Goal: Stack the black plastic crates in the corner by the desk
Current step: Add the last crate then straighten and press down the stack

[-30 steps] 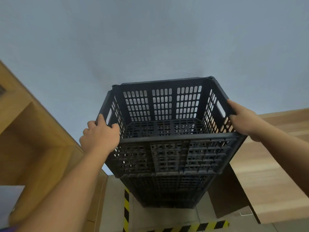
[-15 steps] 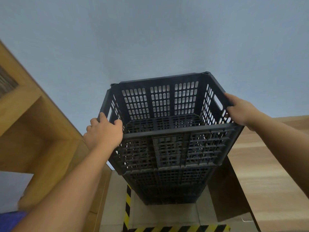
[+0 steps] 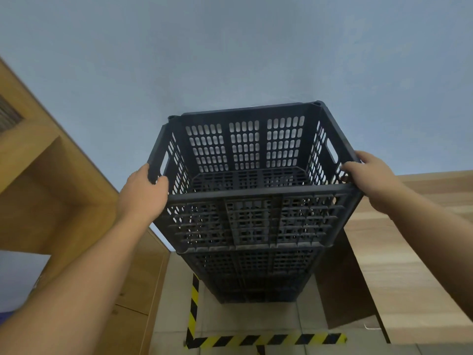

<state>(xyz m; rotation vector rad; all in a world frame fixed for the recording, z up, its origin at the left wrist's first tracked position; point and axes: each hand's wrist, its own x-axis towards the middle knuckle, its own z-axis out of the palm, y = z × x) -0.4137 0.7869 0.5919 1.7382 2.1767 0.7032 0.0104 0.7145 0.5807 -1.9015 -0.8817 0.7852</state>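
Note:
A black slotted plastic crate [image 3: 252, 221] tops a stack of black crates [image 3: 253, 280] that stands on the floor against the pale blue wall. My left hand [image 3: 143, 193] grips the top crate's left rim near its front corner. My right hand [image 3: 368, 175] grips the right rim beside the handle slot. The top crate is empty inside. Whether it rests fully on the crate below, I cannot tell. The lower crates are mostly hidden under it.
A wooden desk [image 3: 414, 252] runs along the right of the stack. A wooden shelf unit [image 3: 51, 190] stands to the left. Yellow-and-black hazard tape [image 3: 256, 340] marks the floor around the stack's base.
The top crate and both hands sit slightly higher in the view than a second ago. My grip on both rims is unchanged.

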